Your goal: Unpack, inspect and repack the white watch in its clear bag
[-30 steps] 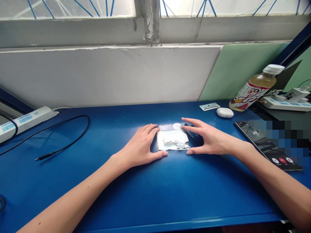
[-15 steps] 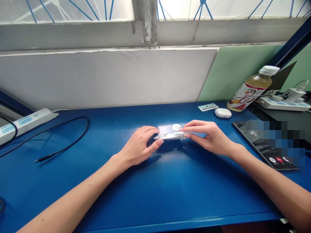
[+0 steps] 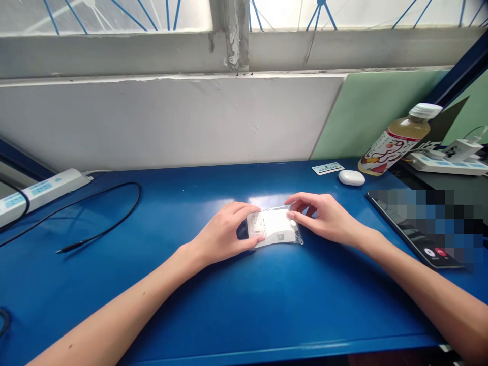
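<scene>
A small clear plastic packet (image 3: 272, 227) with a white printed insert, small text and a square code shows its broad face near the middle of the blue table. My left hand (image 3: 223, 234) is closed on its left end, thumb at the lower edge and fingers at the upper edge. At the packet's upper right corner, my right hand (image 3: 330, 216) pinches the clear film between thumb and fingertips. A small whitish spot shows beside the right thumb. Whether the packet's underside touches the table is hard to see.
To the right lie a phone (image 3: 414, 234), a white earbud case (image 3: 351, 177) and a small printed card (image 3: 328, 168). A drink bottle (image 3: 396, 142) leans behind them. On the left are a power strip (image 3: 46, 190) and a black cable (image 3: 102, 234). A wall (image 3: 171, 122) borders the back.
The packet has turned from nearly edge-on to showing its printed face. My left hand has closed on its left end, and the right fingers have shifted slightly at its right corner.
</scene>
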### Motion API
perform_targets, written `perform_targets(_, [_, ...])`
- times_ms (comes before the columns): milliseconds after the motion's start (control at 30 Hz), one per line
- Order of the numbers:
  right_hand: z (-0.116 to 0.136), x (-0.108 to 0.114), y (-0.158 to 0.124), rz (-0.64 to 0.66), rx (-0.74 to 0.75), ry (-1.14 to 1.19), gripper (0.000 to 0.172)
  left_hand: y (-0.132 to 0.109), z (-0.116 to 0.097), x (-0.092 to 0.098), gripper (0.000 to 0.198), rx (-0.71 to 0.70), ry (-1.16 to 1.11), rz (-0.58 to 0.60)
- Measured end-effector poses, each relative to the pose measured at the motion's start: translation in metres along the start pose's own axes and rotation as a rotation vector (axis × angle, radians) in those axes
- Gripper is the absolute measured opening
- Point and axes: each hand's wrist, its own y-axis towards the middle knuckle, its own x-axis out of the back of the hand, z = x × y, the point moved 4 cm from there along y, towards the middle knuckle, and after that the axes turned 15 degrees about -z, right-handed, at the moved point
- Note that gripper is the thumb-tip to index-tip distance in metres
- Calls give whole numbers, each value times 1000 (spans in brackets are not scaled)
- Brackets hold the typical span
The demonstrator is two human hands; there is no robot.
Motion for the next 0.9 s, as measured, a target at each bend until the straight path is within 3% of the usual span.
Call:
perform_targets(100, [8,7,-1,-37,276,-269,29,0,1,-1,42,3,24,30])
perform_targets(200, [8,9,-3,84,376,-318,54,-1,2,-2,42,5,53,53])
perform_targets(300, [4,8,-4,180,384,-336,76,0,4,-2,51,-2,74,77])
perform_targets(467, [1,6,-5,215,377,-354,78,2,7,3,76,-24,103,158])
perform_targets(900, [-5,5,-4,237,293,-330,89,1,7,2,83,135,130,155])
